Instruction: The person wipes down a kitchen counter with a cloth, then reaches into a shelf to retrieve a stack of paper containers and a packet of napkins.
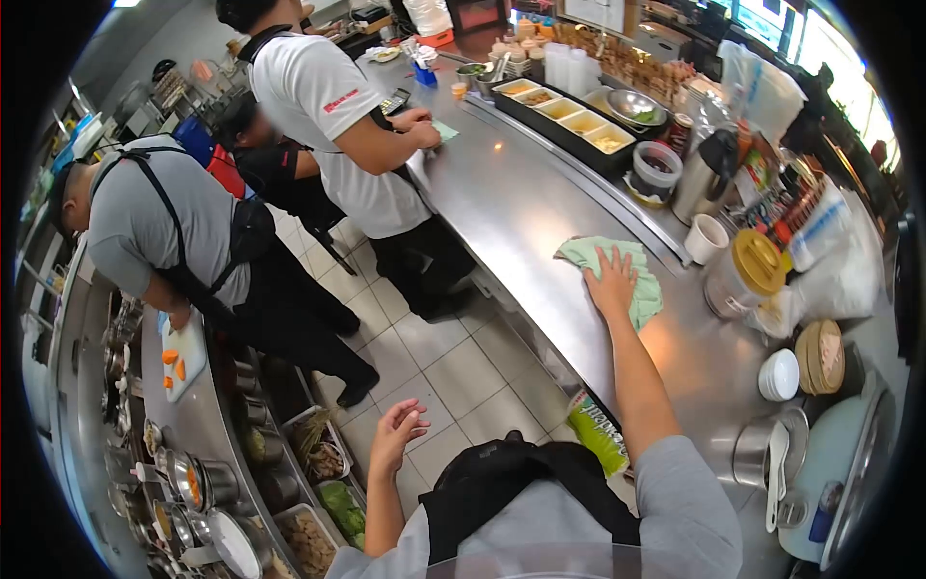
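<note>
My right hand (612,281) lies with spread fingers on a pale green cloth (644,289), pressing it against the steel counter (540,251). The cloth is bunched and spreads out on both sides of the hand. Low on the left, my left hand (397,429) hangs in the air above the tiled floor, fingers loosely bent and apart, with nothing in it. To the right of the cloth stand a white cup (706,238) and a clear container with a yellow lid (758,262).
A black tray of food tubs (564,116) lines the counter's far edge. Farther along, a person in a white shirt (323,116) touches another green cloth (444,131). At left, a person in grey (183,212) bends over a cutting board (183,357). Bowls (778,374) stand at right.
</note>
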The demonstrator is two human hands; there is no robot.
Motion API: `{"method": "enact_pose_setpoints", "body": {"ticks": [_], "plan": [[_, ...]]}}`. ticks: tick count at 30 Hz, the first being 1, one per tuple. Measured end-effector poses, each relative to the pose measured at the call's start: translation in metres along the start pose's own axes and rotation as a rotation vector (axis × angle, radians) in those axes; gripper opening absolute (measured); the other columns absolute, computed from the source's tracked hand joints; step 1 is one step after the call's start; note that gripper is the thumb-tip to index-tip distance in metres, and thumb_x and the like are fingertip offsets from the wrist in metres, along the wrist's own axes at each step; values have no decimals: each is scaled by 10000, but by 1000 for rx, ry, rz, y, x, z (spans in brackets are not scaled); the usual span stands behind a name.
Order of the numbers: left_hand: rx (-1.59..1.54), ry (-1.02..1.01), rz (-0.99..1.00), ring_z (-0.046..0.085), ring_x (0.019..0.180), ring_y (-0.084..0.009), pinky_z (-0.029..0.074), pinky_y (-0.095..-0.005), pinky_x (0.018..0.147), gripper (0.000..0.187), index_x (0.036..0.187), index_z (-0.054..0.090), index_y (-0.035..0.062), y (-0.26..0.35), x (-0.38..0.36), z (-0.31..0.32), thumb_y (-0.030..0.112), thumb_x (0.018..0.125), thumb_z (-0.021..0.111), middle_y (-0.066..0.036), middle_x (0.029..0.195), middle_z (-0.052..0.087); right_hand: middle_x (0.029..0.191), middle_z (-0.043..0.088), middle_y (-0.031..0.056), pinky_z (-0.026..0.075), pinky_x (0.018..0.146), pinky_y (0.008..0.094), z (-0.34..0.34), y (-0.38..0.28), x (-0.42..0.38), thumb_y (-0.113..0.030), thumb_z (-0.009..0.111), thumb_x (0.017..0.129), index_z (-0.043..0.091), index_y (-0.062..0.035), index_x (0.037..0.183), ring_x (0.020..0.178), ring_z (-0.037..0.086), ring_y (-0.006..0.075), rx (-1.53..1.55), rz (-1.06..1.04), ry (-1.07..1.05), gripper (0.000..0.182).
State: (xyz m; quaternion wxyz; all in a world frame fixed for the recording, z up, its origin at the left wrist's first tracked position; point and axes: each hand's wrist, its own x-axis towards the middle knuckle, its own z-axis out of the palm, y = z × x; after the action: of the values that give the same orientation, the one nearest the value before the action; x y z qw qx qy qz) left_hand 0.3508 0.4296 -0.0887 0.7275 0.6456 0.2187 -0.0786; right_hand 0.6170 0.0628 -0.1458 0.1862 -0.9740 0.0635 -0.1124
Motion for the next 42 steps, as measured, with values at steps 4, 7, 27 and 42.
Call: {"method": "enact_pose_setpoints", "body": {"ticks": [4,7,27,42], "plan": [[-69,30,-11,610,797,-168,509,-273,697,293,1088,518,6,21,40,-7,173,858,589,-106,994,596,1416,297,109,138,1060,512,16,-19,20,-394,543,803,426,-236,1300,1323,193,356,0,9,17,534],[-114,-43,-14,604,776,-147,504,-264,702,147,894,571,32,20,90,5,167,848,607,-59,843,599,1411,305,107,138,1060,513,20,-23,38,-374,541,806,442,-222,1287,1323,190,355,15,-22,2,515],[-108,-5,33,524,647,-82,469,-225,635,101,898,593,54,156,399,87,130,832,597,10,729,550,1405,310,99,155,1049,507,44,-69,135,-303,596,749,462,-186,1264,1317,201,340,55,-45,-30,545],[-1651,-619,-131,330,551,-132,317,-242,525,138,848,507,27,217,619,55,156,802,488,-31,690,401,1375,364,63,173,1051,471,45,-76,136,-318,623,701,489,-226,1245,1305,251,300,16,62,7,568]]}}
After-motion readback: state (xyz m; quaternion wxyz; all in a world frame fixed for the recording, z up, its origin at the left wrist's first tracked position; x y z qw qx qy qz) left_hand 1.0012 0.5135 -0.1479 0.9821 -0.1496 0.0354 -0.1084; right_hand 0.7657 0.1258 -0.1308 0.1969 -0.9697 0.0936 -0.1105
